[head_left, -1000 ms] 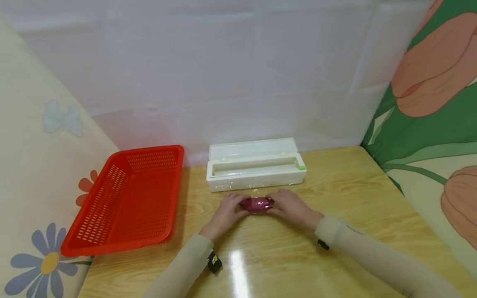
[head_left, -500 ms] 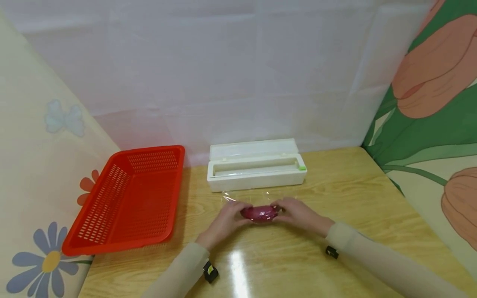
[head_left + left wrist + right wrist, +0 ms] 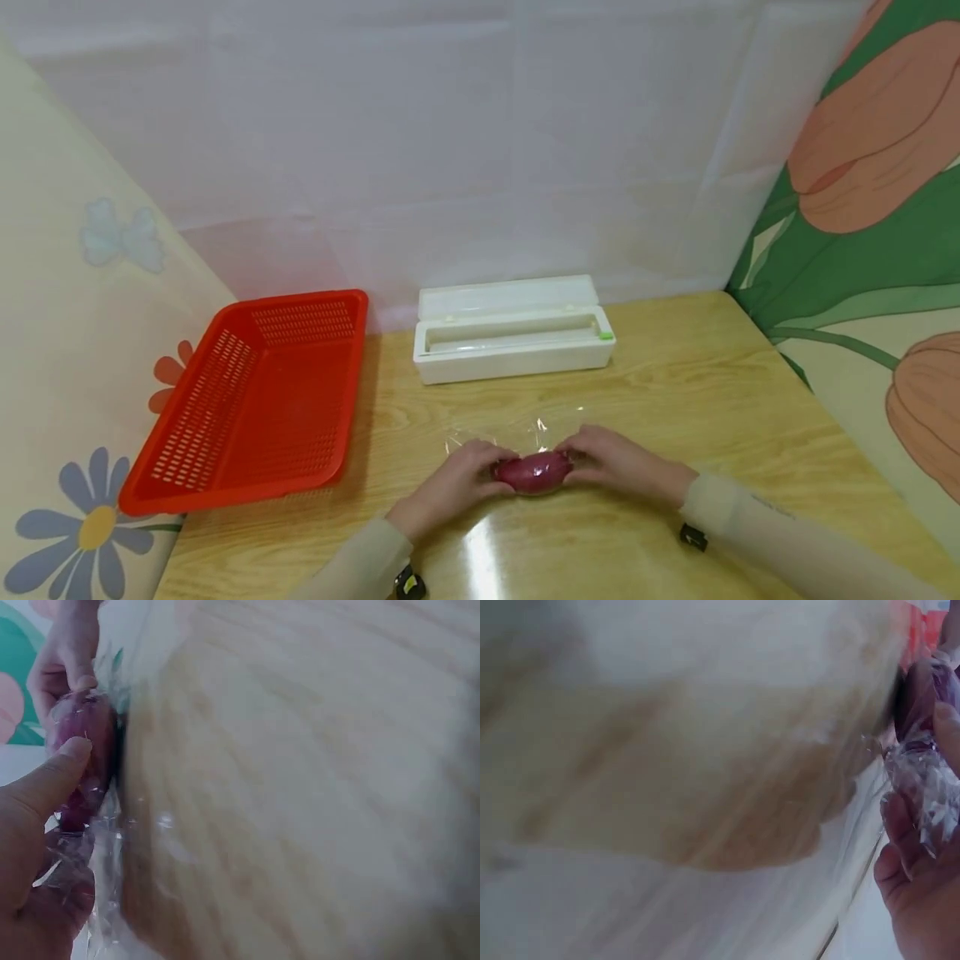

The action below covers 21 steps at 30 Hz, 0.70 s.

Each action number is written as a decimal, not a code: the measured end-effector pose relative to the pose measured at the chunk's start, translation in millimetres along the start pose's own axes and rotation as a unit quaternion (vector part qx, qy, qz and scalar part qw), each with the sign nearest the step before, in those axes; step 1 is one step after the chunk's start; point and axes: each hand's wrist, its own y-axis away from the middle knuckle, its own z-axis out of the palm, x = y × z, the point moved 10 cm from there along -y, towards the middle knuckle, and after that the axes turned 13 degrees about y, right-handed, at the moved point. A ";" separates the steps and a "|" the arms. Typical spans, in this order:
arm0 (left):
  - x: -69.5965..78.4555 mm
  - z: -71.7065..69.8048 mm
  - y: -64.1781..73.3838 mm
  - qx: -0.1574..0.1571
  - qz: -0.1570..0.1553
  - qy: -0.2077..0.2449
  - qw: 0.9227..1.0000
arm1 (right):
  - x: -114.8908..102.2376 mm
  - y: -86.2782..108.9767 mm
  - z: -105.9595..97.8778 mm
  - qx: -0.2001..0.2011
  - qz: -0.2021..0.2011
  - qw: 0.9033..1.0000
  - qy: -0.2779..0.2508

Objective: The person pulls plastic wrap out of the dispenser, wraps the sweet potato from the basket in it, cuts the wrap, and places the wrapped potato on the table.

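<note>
A purple-red sweet potato [image 3: 534, 472], oblong and tapered at its ends, lies low over the table in shiny clear cling film [image 3: 517, 433]. My left hand [image 3: 461, 483] grips its left end, and the thumb [image 3: 64, 769] presses on the wrapped skin in the left wrist view. At the other end my right hand [image 3: 622, 462] holds it the same way. Crumpled film [image 3: 926, 784] bunches at the right fingers in the right wrist view. More film spreads flat behind the sweet potato, toward the box.
A white cling film dispenser box [image 3: 517, 362] stands behind the hands with its lid [image 3: 510, 297] up; a green slider [image 3: 606, 336] sits at its right end. To the left is a red plastic basket [image 3: 337, 433]. Wooden table [image 3: 735, 400] extends to the right.
Both hands have brought the wrapped sweet potato from near the box toward the person. The film behind it has come along, away from the box. Basket and box stay put.
</note>
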 end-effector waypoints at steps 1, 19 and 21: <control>-0.5 2.1 1.7 -0.005 0.003 -0.006 1.000 | -0.9 0.9 -0.1 0.005 -0.006 1.000 0.001; 2.2 2.6 -1.2 -0.020 0.035 -0.069 0.997 | -17.2 4.2 -7.4 0.038 -0.147 0.963 0.223; 2.3 1.4 -2.7 -0.017 0.035 -0.064 0.997 | -19.0 4.9 -7.9 0.039 -0.160 0.953 0.254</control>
